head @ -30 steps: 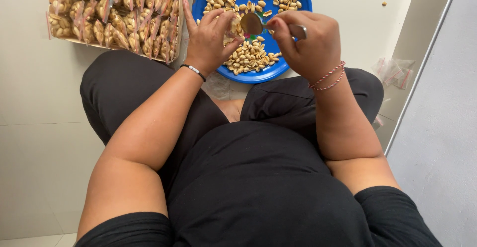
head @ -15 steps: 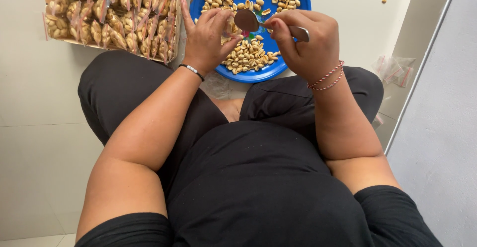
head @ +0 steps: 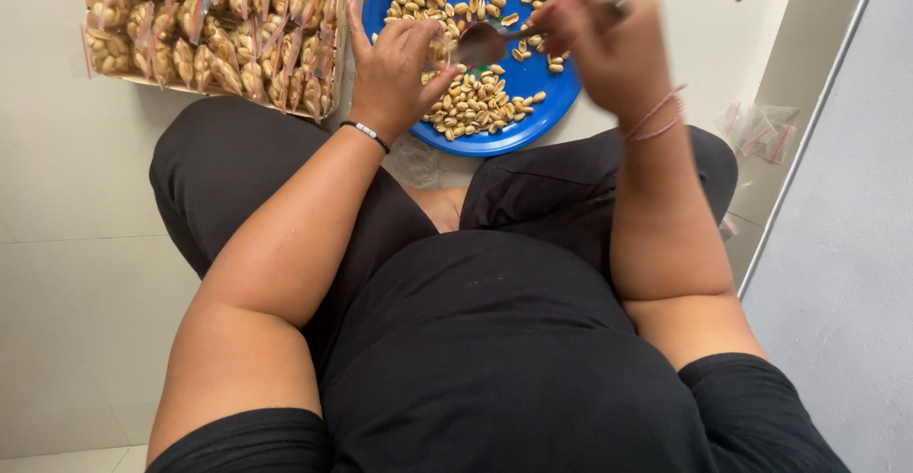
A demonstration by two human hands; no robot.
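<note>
The spoon (head: 485, 43) hung over the middle of the blue plate (head: 533, 116), its bowl tipped toward the left hand (head: 395, 69) and its handle running back into the right hand (head: 609, 40). Whether the bowl carried any nuts could not be made out. The right hand was smeared with motion blur; its fingers were closed around the spoon's handle, though the exact grip was lost in the blur. The left hand's fingers were bent and bunched just beside the spoon's bowl, seemingly pinching something small and clear, but what they held was hidden behind the hand itself. Peanuts (head: 475, 102) lay scattered across the plate, whose far rim was cut off by the top edge of the frame. To the left, a tray of small filled bags (head: 219, 31) was also cropped at the top. A few empty clear bags (head: 756, 126) lay on the floor to the right.
</note>
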